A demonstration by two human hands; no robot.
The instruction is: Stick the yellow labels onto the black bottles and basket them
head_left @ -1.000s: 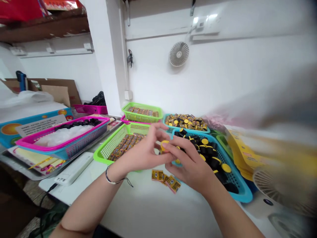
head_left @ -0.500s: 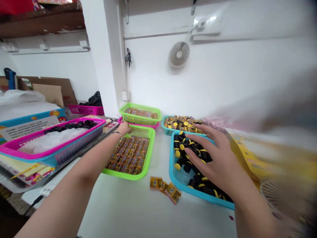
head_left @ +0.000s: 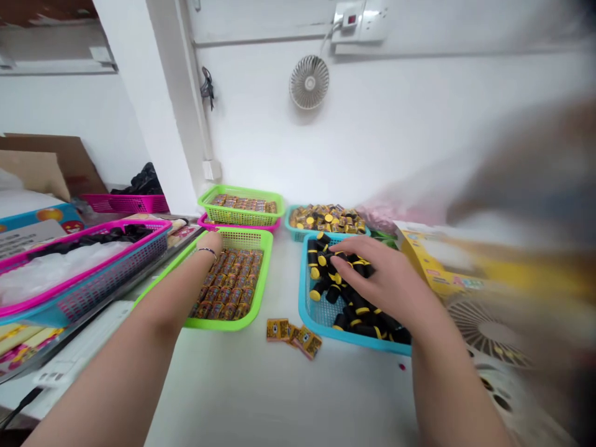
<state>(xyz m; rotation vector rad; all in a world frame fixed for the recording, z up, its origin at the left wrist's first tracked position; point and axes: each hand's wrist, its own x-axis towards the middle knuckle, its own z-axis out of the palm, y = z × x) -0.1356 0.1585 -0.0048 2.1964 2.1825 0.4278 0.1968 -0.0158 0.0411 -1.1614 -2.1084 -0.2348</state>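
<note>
My left hand (head_left: 213, 243) is over the far left part of a green basket (head_left: 266, 273), filled with neat rows of small, shiny, printed cylinders (head_left: 228, 285). Its fingers are hidden behind the back of the hand. On the right, my right hand (head_left: 377, 273) reaches into a blue basket (head_left: 305, 304) of loose black cylinders with yellow ends (head_left: 361, 307). Thumb and index finger come close together around one of these cylinders, which is mostly covered. Between the baskets, a few flat yellow printed pieces (head_left: 307, 341) lie on the white table.
Behind are another green basket (head_left: 242, 217) of printed cylinders on a pink one, and a blue basket (head_left: 298, 234) of mixed yellow pieces. A pink-and-blue basket (head_left: 93, 288) stands left. A yellow box (head_left: 442, 254) and a fan (head_left: 487, 329) are at right. A small fan (head_left: 309, 82) hangs on the wall.
The view has turned a little, so the scene sits further left and higher. My right hand's spread fingers have drawn together at the black cylinders. My left hand's fingers have dropped out of sight.
</note>
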